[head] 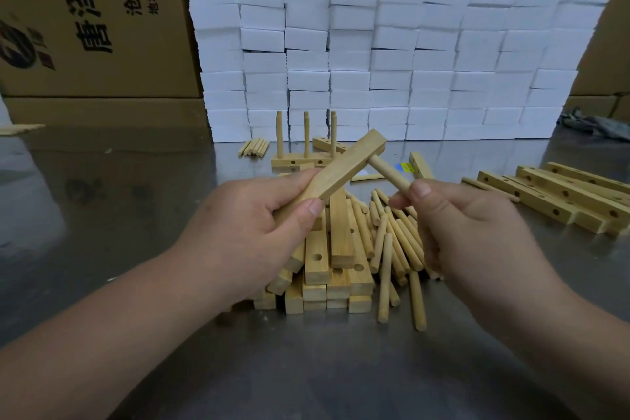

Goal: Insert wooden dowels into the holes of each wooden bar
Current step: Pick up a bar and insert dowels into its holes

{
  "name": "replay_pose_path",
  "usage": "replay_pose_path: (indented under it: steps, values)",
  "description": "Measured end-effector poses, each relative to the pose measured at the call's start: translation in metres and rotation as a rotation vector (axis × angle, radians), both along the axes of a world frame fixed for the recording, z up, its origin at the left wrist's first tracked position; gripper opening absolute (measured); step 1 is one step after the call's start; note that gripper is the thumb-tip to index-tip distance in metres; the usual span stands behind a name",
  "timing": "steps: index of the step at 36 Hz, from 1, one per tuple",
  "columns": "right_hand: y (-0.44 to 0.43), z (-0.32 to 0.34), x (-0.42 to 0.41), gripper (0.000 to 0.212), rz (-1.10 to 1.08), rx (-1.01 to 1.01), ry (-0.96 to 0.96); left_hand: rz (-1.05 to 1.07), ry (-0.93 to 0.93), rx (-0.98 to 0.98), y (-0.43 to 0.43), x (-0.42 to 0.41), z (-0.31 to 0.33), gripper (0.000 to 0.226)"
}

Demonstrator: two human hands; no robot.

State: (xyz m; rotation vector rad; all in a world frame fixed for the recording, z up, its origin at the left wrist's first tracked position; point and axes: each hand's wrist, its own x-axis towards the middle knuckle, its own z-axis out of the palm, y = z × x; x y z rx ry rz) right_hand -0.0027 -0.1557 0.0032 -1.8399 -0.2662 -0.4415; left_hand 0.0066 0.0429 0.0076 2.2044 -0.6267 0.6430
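My left hand [252, 225] grips a pale wooden bar [344, 169] that slants up to the right above the table. My right hand [470, 232] pinches a wooden dowel [388, 171] whose far end meets the bar's right side near its upper end. Below the hands lies a pile of bars with holes [327, 266], and beside it a heap of loose dowels [395, 249]. Farther back a finished bar [296, 160] lies flat with three dowels standing upright in it.
More drilled bars [562, 196] lie at the right on the steel table [136, 215]. A small bundle of dowels [254, 148] lies before a wall of stacked white foam blocks [392, 61]. Cardboard boxes [85, 20] stand behind. A grey cloth [600, 126] lies far right.
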Motion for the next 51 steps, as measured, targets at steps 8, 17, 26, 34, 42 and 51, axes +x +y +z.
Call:
replay_pose_path:
  steps: [8, 17, 26, 34, 42, 51]
  values:
    - [-0.005, 0.006, 0.008, 0.034, 0.056, 0.250, 0.115, -0.101, 0.086, 0.035, -0.007, -0.002, 0.002, 0.041]
    - [-0.024, 0.008, 0.016, 0.024, -0.274, -0.316, -0.113, 0.072, 0.252, -0.415, 0.002, 0.015, 0.003, 0.026]
    - [-0.045, 0.001, 0.047, 0.027, -0.415, -1.109, 0.295, 0.040, 0.306, -0.430, 0.000, 0.018, -0.001, 0.024]
    - [-0.040, -0.007, 0.056, 0.023, -0.415, -1.131, 0.358, -0.076, 0.431, -0.603, -0.003, 0.017, 0.000, 0.038]
    - [-0.043, 0.008, 0.043, 0.018, -0.591, -1.024, 0.019, -0.085, 0.473, -0.655, 0.001, 0.022, -0.003, 0.031]
    - [-0.001, 0.008, -0.003, 0.015, -0.129, -0.708, -0.203, -0.142, 0.474, -0.628, -0.003, 0.017, -0.002, 0.029]
